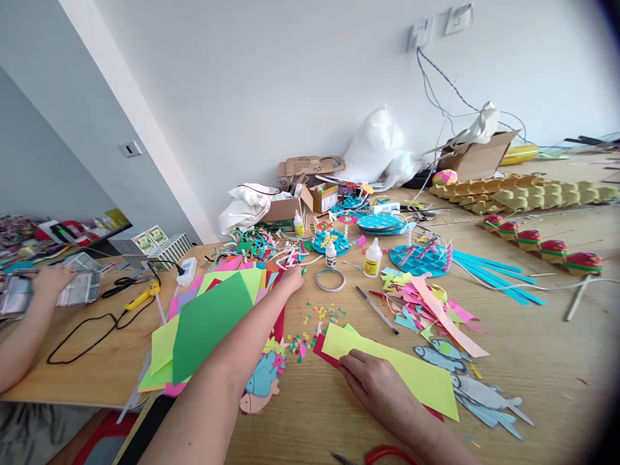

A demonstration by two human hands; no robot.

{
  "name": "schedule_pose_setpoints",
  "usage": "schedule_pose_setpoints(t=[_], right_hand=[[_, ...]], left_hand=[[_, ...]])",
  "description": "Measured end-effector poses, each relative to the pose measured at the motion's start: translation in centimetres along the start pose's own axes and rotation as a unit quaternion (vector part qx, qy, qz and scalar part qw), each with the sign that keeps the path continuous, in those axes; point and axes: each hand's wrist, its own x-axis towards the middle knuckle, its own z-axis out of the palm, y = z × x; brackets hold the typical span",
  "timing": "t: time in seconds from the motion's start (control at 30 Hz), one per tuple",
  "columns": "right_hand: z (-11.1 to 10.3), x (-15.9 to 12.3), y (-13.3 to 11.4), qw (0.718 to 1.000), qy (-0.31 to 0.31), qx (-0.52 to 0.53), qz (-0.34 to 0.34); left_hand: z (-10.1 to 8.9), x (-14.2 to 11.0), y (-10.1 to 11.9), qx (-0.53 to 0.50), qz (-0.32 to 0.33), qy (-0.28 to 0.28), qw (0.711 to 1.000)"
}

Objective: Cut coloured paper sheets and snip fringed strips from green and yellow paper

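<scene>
My left hand (292,280) reaches far across the table, to the edge of a tangle of pipe cleaners (252,244). Its fingers look closed, with a small green bit at their tips that I cannot make out. Under my left forearm lie stacked coloured paper sheets, a green sheet (213,326) on top. My right hand (375,381) has its fingers pressed together on the left part of a yellow-green paper strip (416,371). A red paper (320,349) shows beneath that strip. Paper fish (484,392) lie to its right, and blue and pink fish (264,374) to its left.
Ahead are glue bottles (372,258), a tape roll (330,279), a pen (378,310) and paper scraps (431,303). Red-handled scissors (387,455) lie at the near edge. On the left, a co-worker's hand (53,278) rests by a clear case, near a yellow glue gun (143,295).
</scene>
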Motion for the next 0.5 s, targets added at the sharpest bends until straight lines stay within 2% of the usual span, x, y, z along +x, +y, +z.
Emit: schedule_pose_setpoints(t=[0.23,0.5], right_hand=[[0.0,0.0,0.0,1.0,-0.01,-0.002,0.007],[-0.3,0.1,0.1,1.0,-0.009,-0.004,0.005]], left_hand=[[-0.4,-0.9,0.8,0.144,0.073,0.037,0.986],[-0.5,-1.3,0.7,0.187,0.129,0.028,0.974]])
